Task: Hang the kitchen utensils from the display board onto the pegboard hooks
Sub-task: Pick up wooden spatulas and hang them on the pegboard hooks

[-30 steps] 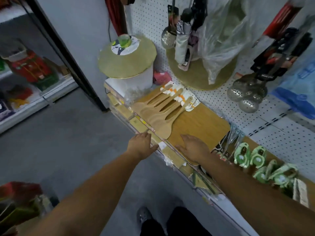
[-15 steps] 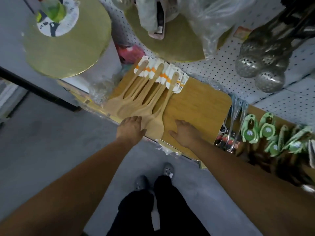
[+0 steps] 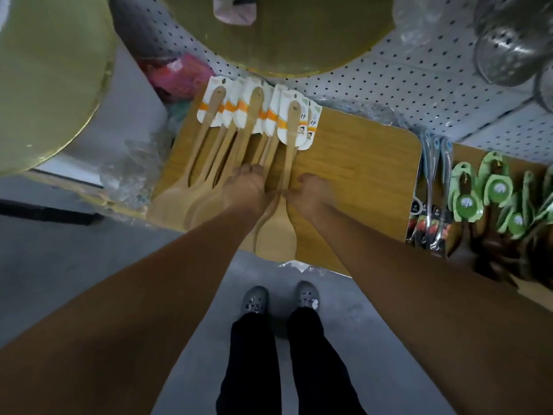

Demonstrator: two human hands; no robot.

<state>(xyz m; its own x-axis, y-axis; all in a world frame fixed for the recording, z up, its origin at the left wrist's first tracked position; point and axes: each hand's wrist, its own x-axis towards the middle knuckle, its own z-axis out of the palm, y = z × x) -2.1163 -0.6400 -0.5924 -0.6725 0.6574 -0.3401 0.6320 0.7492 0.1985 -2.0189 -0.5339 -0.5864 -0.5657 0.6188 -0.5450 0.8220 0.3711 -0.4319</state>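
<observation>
Several wooden spatulas (image 3: 209,163) with white and orange card labels lie fanned on a wooden display board (image 3: 359,163) below the white pegboard (image 3: 404,85). My left hand (image 3: 247,190) lies over the middle handles, its fingers curled down onto them. My right hand (image 3: 311,191) is beside it, fingers curled, pinching the neck of the rightmost spatula (image 3: 276,235), whose blade sticks out over the board's near edge.
Two round gold boards (image 3: 45,85) (image 3: 284,34) hang over the shelf at the left and top. Metal skimmers (image 3: 514,49) hang at the upper right. Packaged metal tools (image 3: 431,187) and green-carded utensils (image 3: 493,199) lie right of the board.
The view has tipped down and closer. My left hand moved from the spatula blades up onto the handles. My right hand left the bare board and closed on the rightmost spatula.
</observation>
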